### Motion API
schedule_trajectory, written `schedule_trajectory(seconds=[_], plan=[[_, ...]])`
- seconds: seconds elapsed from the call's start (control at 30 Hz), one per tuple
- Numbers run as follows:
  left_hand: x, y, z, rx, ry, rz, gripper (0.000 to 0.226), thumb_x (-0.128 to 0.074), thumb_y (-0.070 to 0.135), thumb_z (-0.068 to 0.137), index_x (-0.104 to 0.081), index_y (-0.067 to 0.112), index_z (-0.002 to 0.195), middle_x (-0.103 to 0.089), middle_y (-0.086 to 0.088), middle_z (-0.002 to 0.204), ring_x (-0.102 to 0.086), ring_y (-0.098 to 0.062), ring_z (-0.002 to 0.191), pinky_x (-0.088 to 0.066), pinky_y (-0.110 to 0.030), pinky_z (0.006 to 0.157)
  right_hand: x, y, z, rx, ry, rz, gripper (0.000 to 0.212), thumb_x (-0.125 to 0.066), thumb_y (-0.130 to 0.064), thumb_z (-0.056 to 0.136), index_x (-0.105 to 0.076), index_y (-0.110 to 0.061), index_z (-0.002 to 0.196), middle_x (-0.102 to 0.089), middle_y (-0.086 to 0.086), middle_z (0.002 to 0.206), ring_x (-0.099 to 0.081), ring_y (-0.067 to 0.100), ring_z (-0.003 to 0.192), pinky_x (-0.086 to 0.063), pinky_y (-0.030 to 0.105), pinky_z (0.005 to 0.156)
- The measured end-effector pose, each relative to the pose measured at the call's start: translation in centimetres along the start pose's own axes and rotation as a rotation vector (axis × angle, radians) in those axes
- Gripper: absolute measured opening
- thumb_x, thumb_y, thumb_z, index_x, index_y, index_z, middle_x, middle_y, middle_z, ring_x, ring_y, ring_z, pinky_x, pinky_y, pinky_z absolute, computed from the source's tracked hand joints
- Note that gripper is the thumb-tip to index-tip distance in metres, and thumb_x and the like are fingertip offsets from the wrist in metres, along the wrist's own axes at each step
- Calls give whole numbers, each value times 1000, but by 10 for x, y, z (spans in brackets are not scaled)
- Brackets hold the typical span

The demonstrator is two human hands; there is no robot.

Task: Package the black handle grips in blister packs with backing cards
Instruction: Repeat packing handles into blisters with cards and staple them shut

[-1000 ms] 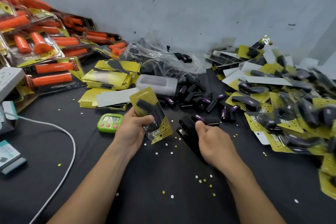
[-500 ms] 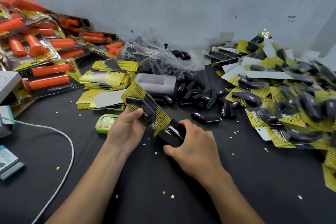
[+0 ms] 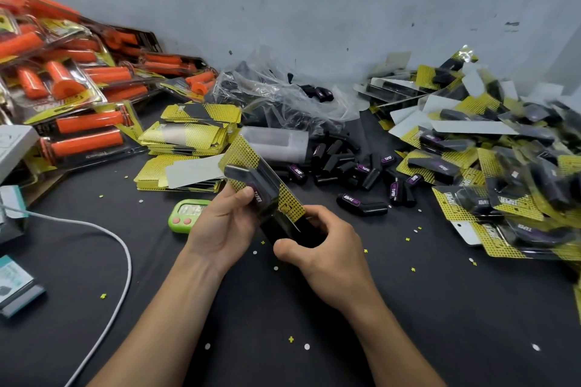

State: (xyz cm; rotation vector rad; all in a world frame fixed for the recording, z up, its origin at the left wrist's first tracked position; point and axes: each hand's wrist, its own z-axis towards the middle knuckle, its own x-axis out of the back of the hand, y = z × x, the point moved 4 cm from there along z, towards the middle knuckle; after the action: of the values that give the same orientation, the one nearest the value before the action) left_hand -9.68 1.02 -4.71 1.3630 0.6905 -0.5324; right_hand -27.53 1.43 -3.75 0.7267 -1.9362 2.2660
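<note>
Here, the left hand (image 3: 224, 226) pinches a blister pack (image 3: 267, 190) just right of the green timer (image 3: 185, 215), its thumb pressing the black grip (image 3: 246, 177) inside; the right hand (image 3: 327, 250) curls round a black stapler (image 3: 290, 234) that touches the pack's lower end. Loose black grips (image 3: 361, 206) lie farther right of the timer; stacked backing cards (image 3: 188, 140) sit behind it.

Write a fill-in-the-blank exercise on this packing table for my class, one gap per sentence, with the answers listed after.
1. The timer lying on the table is ____.
2. The grips in the far-left packs are ____.
3. The held blister pack has a dotted backing card in black and ____.
4. The finished black-grip packs lie piled on the table's ____ side.
Answers: green; orange; yellow; right.
</note>
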Motion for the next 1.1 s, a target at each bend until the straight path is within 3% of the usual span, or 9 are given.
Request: schedule_trajectory(seconds=[0.1, 0.5, 0.63, 0.7, 0.83, 0.97, 1.03, 1.1], plan=[[-1, 0, 1, -9, -3, 11, 43, -48, 2, 89, -55, 9, 131, -73, -9, 113, -72, -23, 105, -59, -37, 89, 0, 1, 0, 1, 11, 13, 46, -78, -50, 58, -69, -40, 102, -74, -22, 92, -69, -2, 83, -56, 22, 73], [3, -1, 2, 11, -5, 5, 49, -49, 0, 90, -53, 9, 139, -68, -13, 124, -67, -27, 115, -54, -41, 103, -2, 0, 4, -35, 44, 31, 47, -76, -55, 54, -69, -35, 96, -74, -17, 86, -68, 5, 79, -58, 38, 78], [3, -2, 1, 11, -12, 11, 53, -58, 2, 87, -51, 8, 139, -67, -14, 124, -65, -28, 116, -49, -46, 109, -2, -3, 7, -73, 50, -21, 49, -72, -60, 50, -68, -36, 92, -73, -18, 82, -67, 4, 75, -57, 36, 75], [4, -3, 2, 11, -5, 16, 53, -53, 1, 89, -49, 7, 141, -67, -15, 124, -64, -29, 118, -50, -45, 109, -1, -4, 9, -86, 56, -53, 50, -71, -61, 48, -68, -37, 91, -72, -19, 79, -66, 4, 72, -57, 34, 72], [1, -2, 1, 12, -8, 14, 61, -66, 8, 80, -51, 6, 140, -67, -15, 127, -64, -28, 119, -52, -43, 107, 0, -7, 11, -92, 65, -79, 48, -71, -58, 47, -68, -35, 89, -72, -19, 75, -66, 4, 70, -57, 34, 71], [4, -4, 2, 2, 15, 6, 52, -56, 2, 88, -52, 7, 140, -66, -16, 129, -63, -30, 121, -50, -48, 109, 2, -6, 15, -119, -1, -52, 47, -75, -56, 48, -71, -39, 91, -73, -19, 78, -67, 2, 72, -58, 31, 70], [6, -4, 5, -8, 60, 11, 49, -53, 0, 89, -55, 6, 137, -65, -17, 129, -63, -30, 120, -48, -49, 109, 7, -2, 16, -148, -103, -22, 48, -81, -56, 50, -73, -41, 96, -75, -19, 84, -70, -1, 78, -59, 30, 76], [8, -3, 7, -23, 116, -15, 53, -53, 0, 88, -52, 3, 140, -64, -20, 132, -61, -33, 124, -48, -48, 108, 17, 6, 16, -223, -135, 78, 53, -84, -56, 50, -77, -37, 99, -78, -13, 91, -74, 7, 88, -61, 41, 88]])
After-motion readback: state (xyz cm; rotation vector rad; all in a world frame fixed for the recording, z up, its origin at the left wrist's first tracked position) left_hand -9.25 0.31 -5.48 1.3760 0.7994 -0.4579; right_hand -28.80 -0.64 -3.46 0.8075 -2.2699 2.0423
